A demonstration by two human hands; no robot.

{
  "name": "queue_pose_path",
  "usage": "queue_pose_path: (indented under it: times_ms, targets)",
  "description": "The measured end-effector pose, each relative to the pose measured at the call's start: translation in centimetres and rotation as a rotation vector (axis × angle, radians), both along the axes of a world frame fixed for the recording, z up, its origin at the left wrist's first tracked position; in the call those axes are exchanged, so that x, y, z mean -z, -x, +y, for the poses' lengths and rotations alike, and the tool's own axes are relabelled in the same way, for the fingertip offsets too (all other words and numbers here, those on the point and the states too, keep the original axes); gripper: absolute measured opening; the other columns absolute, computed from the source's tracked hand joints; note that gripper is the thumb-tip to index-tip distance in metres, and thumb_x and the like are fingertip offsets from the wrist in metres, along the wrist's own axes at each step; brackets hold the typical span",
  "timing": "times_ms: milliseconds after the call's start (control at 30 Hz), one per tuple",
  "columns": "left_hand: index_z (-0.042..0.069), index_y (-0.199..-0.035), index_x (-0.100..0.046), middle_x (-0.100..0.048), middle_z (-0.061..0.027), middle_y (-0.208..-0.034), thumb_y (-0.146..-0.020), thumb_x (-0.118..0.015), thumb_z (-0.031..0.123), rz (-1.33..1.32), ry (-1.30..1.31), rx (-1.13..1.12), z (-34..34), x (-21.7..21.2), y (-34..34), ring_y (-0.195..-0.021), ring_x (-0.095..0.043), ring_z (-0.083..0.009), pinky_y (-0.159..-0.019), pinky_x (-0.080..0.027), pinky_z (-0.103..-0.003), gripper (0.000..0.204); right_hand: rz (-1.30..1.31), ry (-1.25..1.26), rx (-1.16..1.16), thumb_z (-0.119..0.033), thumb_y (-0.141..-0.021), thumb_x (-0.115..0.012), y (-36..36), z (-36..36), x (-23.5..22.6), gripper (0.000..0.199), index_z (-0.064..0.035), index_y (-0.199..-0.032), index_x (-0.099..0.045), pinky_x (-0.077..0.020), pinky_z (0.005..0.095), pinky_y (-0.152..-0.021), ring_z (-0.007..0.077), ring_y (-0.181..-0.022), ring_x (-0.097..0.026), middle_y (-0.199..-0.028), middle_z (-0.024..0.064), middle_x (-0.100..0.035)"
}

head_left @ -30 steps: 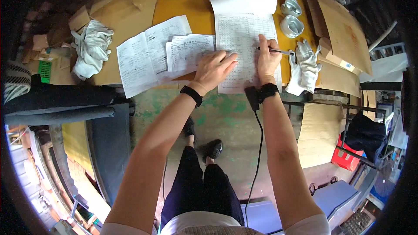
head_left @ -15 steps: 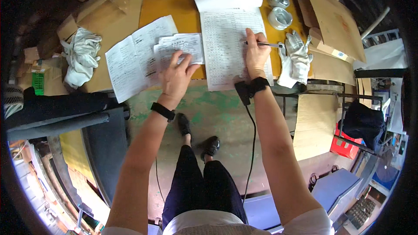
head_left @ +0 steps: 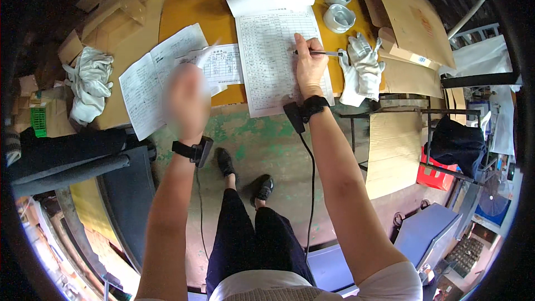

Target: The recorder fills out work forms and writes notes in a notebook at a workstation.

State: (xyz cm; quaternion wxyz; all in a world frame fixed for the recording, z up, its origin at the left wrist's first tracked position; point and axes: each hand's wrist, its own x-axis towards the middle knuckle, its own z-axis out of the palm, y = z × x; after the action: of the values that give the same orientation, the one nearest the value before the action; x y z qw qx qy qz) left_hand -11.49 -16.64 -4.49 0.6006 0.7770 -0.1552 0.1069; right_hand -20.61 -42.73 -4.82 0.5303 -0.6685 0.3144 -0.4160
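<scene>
Head view: the right hand (head_left: pixel 310 64) rests on a long printed form (head_left: pixel 281 58) and pinches a pen (head_left: pixel 322 53) between thumb and fingers, the tip lying on the sheet just left of the fingertips. The form lies under the heel of that hand, its top page rolled back at the far end. The left hand (head_left: pixel 186 100) is blurred above the small sheets (head_left: pixel 217 67) and the wider paper (head_left: pixel 153 78) beside them; whether it is released or gripping something cannot be told. To write cleanly, the heel of the right hand should bear on the form so that it does not slide on the yellow table (head_left: pixel 195 11), and the pen should follow one row of the grid. Just right of the writing hand lie white gloves (head_left: pixel 362 64); beyond them stand two metal cups (head_left: pixel 337 5), well off the line of writing.
</scene>
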Motion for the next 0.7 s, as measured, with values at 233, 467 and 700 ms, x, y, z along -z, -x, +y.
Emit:
queue_pose_path:
  times_ms: [233, 467, 700]
  targets:
    - [0.012, -0.08, -0.06, -0.05, 0.0042, -0.063, -0.096, -0.064, 0.018, 0.864, 0.993, 0.261, 0.0, -4.0, -0.3, -0.044, -0.036, -0.0048, -0.04, -0.023, -0.024, 0.018, -0.031, -0.083, 0.003, -0.018, -0.088, -0.074, 0.1, 0.0, -0.2, 0.039, -0.0026, -0.062, -0.049, -0.0352, 0.0254, -0.056, 0.0067, -0.062, -0.036, -0.061, -0.0035, -0.045]
    - [0.009, -0.095, -0.065, -0.057, 0.0036, -0.074, -0.086, -0.076, 0.02, 0.978, 0.697, -0.276, -1.7, -2.0, 3.2, -0.045, -0.032, -0.005, -0.04, -0.02, -0.023, 0.018, -0.029, -0.038, -0.01, -0.014, -0.088, -0.074, 0.3, 0.1, -0.7, 0.04, -0.0033, -0.061, -0.046, -0.0328, 0.0246, -0.057, 0.007, -0.062, -0.034, -0.062, -0.004, -0.042]
    - [0.009, -0.103, -0.067, -0.068, -0.0018, -0.093, -0.087, -0.076, 0.024, 1.064, 0.684, -0.299, -1.3, -2.4, 4.4, -0.048, -0.03, -0.0051, -0.044, -0.022, -0.025, 0.024, 0.006, -0.058, 0.003, -0.018, -0.088, -0.074, 0.2, 0.4, -0.7, 0.038, -0.0022, -0.062, -0.051, -0.0339, 0.025, -0.056, 0.0071, -0.061, -0.037, -0.06, -0.003, -0.045]
